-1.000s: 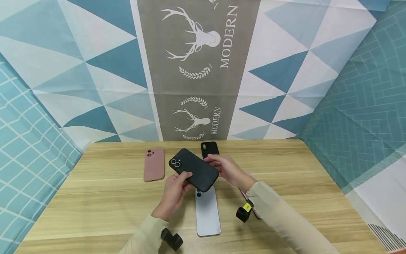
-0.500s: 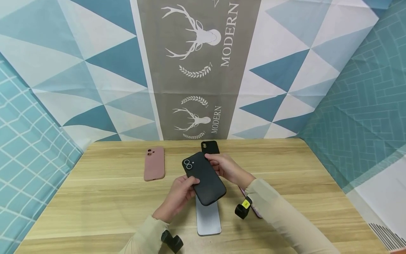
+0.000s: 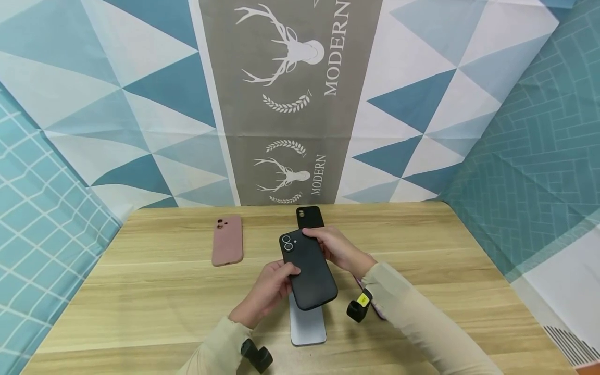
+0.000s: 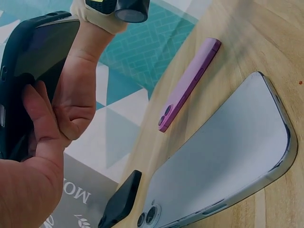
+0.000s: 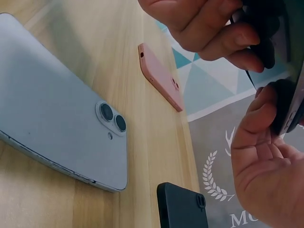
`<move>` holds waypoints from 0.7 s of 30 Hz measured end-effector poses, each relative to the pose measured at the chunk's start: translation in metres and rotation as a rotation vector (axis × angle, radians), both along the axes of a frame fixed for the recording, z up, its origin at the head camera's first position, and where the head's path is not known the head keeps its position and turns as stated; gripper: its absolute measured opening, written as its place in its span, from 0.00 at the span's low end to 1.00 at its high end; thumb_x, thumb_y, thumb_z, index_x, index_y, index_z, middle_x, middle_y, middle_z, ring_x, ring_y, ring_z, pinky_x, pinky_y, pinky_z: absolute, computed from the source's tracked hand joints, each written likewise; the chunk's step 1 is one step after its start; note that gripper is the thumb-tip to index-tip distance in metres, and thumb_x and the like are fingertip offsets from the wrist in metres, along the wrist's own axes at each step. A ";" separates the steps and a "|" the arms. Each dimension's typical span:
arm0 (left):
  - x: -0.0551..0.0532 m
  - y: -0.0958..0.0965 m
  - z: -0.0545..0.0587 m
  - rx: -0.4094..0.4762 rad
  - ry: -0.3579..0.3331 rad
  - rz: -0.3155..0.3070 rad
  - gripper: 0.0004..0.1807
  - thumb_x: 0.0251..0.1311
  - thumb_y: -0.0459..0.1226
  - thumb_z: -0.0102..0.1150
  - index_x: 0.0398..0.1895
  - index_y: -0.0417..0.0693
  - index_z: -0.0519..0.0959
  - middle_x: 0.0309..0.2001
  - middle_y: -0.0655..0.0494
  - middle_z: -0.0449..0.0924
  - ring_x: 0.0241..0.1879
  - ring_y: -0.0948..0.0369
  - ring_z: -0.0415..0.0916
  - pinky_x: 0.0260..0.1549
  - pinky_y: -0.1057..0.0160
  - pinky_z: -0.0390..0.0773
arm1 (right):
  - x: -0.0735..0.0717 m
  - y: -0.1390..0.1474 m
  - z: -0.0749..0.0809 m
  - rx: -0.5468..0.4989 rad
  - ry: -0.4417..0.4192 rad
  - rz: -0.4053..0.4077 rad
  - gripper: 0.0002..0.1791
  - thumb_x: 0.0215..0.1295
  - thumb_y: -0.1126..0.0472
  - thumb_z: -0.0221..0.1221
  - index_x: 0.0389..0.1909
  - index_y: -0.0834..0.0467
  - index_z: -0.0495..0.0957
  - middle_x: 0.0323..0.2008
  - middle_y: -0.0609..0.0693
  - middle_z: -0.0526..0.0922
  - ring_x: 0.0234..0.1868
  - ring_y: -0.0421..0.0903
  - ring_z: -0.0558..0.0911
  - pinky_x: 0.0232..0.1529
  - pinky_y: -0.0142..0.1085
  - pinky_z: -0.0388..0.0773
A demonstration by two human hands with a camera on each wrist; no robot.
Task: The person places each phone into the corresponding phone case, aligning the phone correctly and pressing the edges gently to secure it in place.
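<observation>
Both hands hold a smartphone in a black case (image 3: 313,273) above the table, its camera side up in the head view. My left hand (image 3: 269,286) grips the left long edge, thumb across the back and fingers underneath. At the upper right edge my right hand (image 3: 336,250) pinches the case, with the thumb near the top corner. The glossy dark screen (image 4: 45,52) shows from below in the left wrist view, with the case rim around it. Under the held phone lies a white-silver phone (image 3: 308,328), its camera end hidden in the head view.
A pink phone case (image 3: 227,240) lies at the back left of the wooden table (image 3: 154,302). Behind the hands is a black phone case (image 3: 309,216), partly covered. A purple phone (image 4: 192,85) rests under the right forearm. Patterned cloth hangs behind the table.
The black-cased phone has turned clockwise to stand more lengthwise and shifted right and nearer. My left hand moved with it; my right fingers now hold its upper right edge.
</observation>
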State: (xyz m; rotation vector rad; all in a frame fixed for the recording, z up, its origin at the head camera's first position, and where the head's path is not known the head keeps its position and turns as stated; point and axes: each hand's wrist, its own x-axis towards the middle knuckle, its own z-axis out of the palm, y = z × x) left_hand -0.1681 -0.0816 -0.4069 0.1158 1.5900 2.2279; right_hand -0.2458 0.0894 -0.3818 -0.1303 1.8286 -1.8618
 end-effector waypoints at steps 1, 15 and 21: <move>0.000 0.000 0.000 0.004 -0.004 0.000 0.14 0.55 0.30 0.44 0.42 0.31 0.74 0.30 0.61 0.83 0.31 0.70 0.81 0.35 0.72 0.81 | 0.000 0.000 0.000 -0.006 0.001 -0.009 0.12 0.66 0.54 0.52 0.36 0.58 0.80 0.19 0.42 0.82 0.21 0.36 0.81 0.27 0.28 0.79; 0.000 -0.006 0.004 0.045 -0.066 0.085 0.15 0.62 0.34 0.45 0.46 0.31 0.73 0.30 0.61 0.82 0.30 0.69 0.79 0.31 0.72 0.81 | 0.002 0.004 0.003 -0.210 -0.025 -0.150 0.11 0.69 0.58 0.50 0.32 0.55 0.80 0.24 0.44 0.84 0.25 0.38 0.83 0.31 0.28 0.81; 0.003 -0.011 0.004 0.094 -0.076 0.050 0.18 0.66 0.38 0.43 0.50 0.31 0.68 0.28 0.60 0.82 0.26 0.68 0.79 0.30 0.72 0.81 | 0.002 0.008 0.006 -0.312 -0.041 -0.288 0.11 0.69 0.59 0.49 0.32 0.57 0.77 0.24 0.44 0.84 0.25 0.38 0.83 0.29 0.29 0.80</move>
